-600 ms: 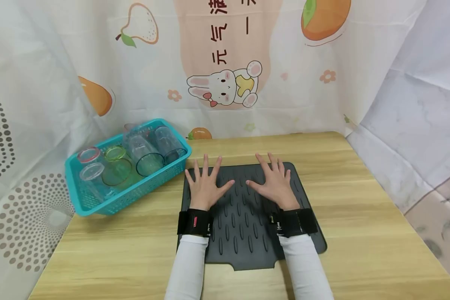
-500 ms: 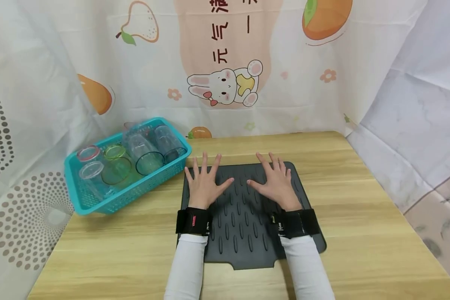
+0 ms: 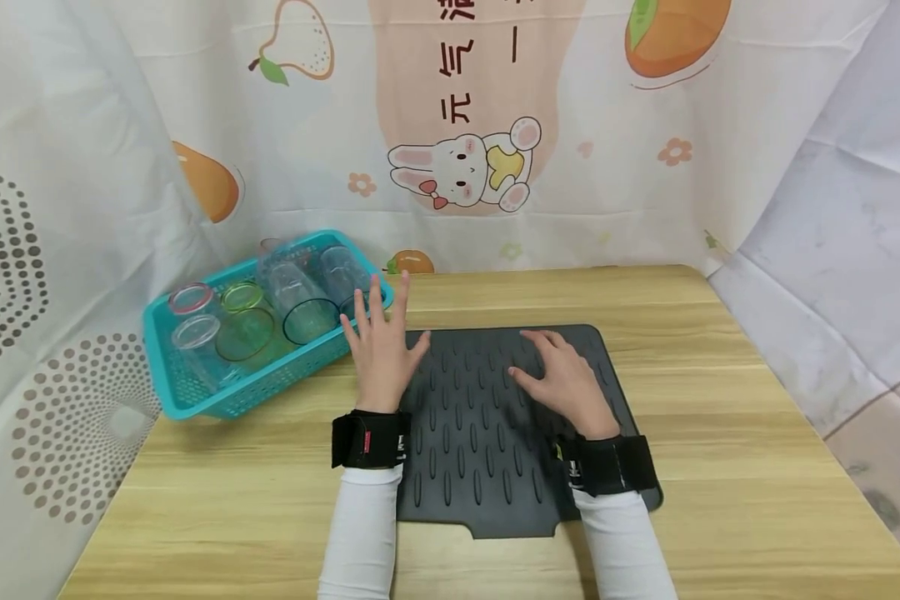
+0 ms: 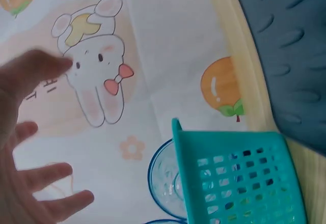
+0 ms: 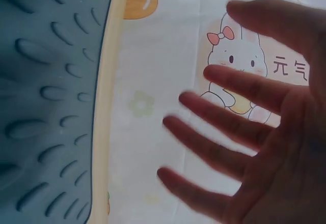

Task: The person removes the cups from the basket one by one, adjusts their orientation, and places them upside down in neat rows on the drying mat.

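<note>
My left hand [image 3: 381, 358] is raised with its fingers spread, near the right end of a turquoise plastic basket [image 3: 270, 385]; nothing is in it. In the left wrist view that hand [image 4: 23, 152] hangs in the air beside the basket [image 4: 234, 138]. Above the right part of a dark grey ridged drying mat [image 3: 465, 433] is my right hand [image 3: 570, 385], its fingers loosely bent and holding nothing. The basket holds several glasses, among them a green-tinted glass [image 3: 246, 337], a clear glass [image 3: 198, 337] and a tall dark-rimmed glass [image 3: 307, 312].
The wooden table [image 3: 735, 433] extends on both sides of the mat. A white printed curtain [image 3: 285, 158] stands along the back, close behind the basket. More pale cloth [image 3: 832, 217] borders the right side.
My left hand has moved left and away from me, toward the basket. The right hand has shifted slightly right and nearer, its fingers more bent. The head view has turned slightly left.
</note>
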The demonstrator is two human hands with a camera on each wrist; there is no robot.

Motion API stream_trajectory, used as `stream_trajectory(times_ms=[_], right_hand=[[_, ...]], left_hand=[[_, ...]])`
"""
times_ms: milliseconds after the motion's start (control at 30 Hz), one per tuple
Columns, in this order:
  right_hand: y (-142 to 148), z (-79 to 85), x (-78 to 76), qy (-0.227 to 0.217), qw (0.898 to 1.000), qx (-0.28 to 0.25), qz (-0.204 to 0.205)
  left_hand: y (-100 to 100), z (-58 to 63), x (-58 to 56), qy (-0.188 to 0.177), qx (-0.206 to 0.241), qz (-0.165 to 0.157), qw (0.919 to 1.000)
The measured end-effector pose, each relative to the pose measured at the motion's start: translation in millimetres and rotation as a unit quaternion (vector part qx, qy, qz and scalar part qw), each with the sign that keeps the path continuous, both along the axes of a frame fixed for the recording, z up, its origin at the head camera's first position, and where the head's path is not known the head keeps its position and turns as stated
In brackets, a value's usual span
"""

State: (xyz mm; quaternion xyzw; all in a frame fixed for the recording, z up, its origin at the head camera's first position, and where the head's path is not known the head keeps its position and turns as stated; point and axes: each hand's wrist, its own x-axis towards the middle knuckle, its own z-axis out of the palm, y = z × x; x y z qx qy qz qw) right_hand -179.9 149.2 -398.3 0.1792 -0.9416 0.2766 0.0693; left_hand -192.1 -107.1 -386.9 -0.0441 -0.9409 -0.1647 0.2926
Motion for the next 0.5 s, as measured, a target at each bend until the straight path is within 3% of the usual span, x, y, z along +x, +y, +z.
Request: stream_trajectory(times_ms=[233,333,500], right_hand=[[-4.4,-8.5,3.9,0.018,0.999,-0.024,0.025],[-6.8,-12.0,5.4,0.024,0.999,-0.03,0.035],[-8.8,-17.5,6.7,0.032,0.998,-0.03,0.041]], left_hand=[[-11.1,1.0,0.5,0.12,0.057,0.036,0.9906],[-15.6,0.3,2.3,0.139,0.073,0.049,0.9864],[-22.3,0.9,7.1,0.136,0.093,0.069,0.9839]])
